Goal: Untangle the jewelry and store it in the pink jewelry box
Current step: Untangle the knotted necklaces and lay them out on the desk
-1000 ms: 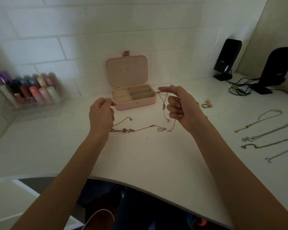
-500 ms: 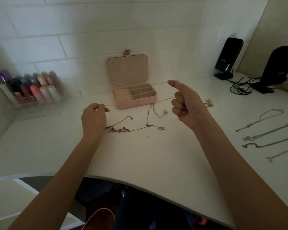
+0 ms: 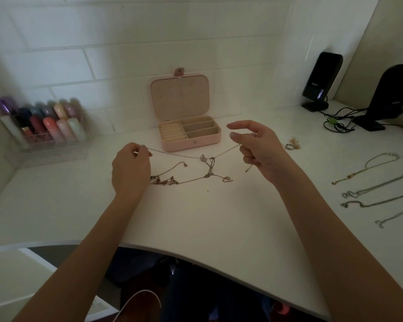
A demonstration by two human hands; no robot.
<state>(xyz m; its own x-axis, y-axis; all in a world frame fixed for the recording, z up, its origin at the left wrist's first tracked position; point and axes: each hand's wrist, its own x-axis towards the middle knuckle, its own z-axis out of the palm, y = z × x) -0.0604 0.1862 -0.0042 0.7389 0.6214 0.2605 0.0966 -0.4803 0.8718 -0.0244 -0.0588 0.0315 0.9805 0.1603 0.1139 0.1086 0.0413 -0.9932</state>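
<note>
Presently, a white desk [image 3: 196,224] with a curved front edge spans the view, backed by a white tiled wall [image 3: 126,43]. Two black speakers [image 3: 321,80] stand at the far right corner with cables between them. A clear organiser of coloured tubes [image 3: 44,129] sits at the far left, blurred. The pink jewelry box [image 3: 189,135] stands open at the back centre, lid upright against the wall, compartments showing no contents that can be made out. Four chains [image 3: 377,194] lie straightened and apart along the right side of the desk. A small cluster of rings [image 3: 292,144] lies just right of the right hand.

The left hand [image 3: 130,170] pinches one end of a thin silver chain [image 3: 177,154] between thumb and forefinger. The right hand [image 3: 261,152] pinches the other end likewise, forefinger extended, remaining fingers curled; a short clasp end hangs beneath its palm. The chain runs raised between the hands, in front of the box, sagging at its middle. From that low point a snarl hangs down to a tangled gold chain [image 3: 184,180] lying on the desk, knotted near the left hand.
</note>
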